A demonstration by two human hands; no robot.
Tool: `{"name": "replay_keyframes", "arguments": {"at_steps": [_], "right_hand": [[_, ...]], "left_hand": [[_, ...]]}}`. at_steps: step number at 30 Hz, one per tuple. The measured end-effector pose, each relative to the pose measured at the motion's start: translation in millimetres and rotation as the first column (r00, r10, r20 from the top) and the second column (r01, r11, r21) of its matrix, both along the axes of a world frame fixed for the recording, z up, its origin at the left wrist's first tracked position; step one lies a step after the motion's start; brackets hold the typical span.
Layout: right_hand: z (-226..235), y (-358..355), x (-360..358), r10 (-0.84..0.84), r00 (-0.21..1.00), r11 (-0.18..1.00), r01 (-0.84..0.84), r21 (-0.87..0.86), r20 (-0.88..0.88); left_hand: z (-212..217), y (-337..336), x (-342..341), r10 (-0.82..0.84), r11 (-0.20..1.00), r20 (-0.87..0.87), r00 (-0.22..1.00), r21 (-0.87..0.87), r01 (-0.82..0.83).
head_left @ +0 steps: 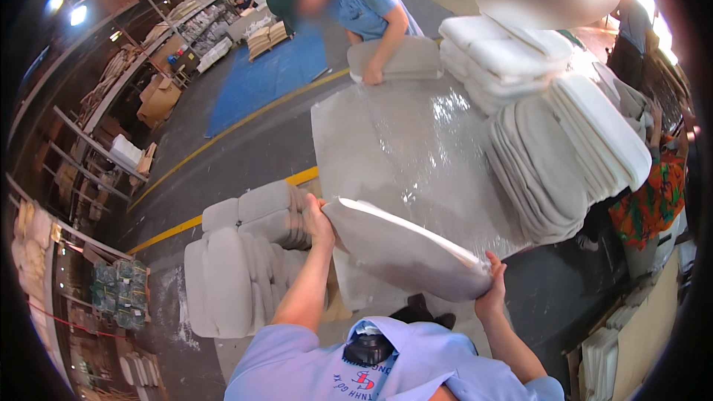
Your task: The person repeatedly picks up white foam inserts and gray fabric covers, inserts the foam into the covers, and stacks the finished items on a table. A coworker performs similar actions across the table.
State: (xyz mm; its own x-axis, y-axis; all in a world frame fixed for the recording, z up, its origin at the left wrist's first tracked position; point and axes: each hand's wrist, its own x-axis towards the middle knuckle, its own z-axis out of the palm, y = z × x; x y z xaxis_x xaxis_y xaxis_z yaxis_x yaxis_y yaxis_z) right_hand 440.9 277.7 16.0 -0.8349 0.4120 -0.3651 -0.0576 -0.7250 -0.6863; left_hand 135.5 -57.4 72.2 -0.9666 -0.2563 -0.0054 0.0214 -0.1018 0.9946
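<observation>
A grey seat cushion (408, 252) with a white edge along its upper side is held tilted between my two hands, over the near side of the work table (394, 141). My left hand (320, 221) grips its left end, and my right hand (492, 282) is closed on its right end. The table top has a shiny, film-like covering. Grey cushions (531, 163) are stacked on the table's right, with white cushions (497, 56) behind them. Left of my forearm stand more stacks of grey cushions (230, 275).
Across the table, a co-worker in a blue shirt (371, 0) rests a hand on a grey cushion pile (408, 58). At the right stands another person in an orange patterned garment (653, 193). Storage racks (111, 104) line the left, beyond a yellow floor line (174, 230).
</observation>
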Motion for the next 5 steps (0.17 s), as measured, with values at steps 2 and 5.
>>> {"name": "replay_keyframes", "arguments": {"at_steps": [2, 5], "right_hand": [[16.1, 15.3, 0.9, 0.025, 0.994, 1.0, -0.025, 0.001, -0.11], [27.6, 21.3, -5.9, 0.029, 0.989, 0.997, -0.019, 0.074, -0.147]], "left_hand": [[17.6, 42.8, -26.1, -0.083, 0.981, -0.073, 0.994, 0.172, 0.094], [43.2, 89.4, -64.2, -0.153, 0.903, -0.149, 0.977, 0.38, 0.199]]}}
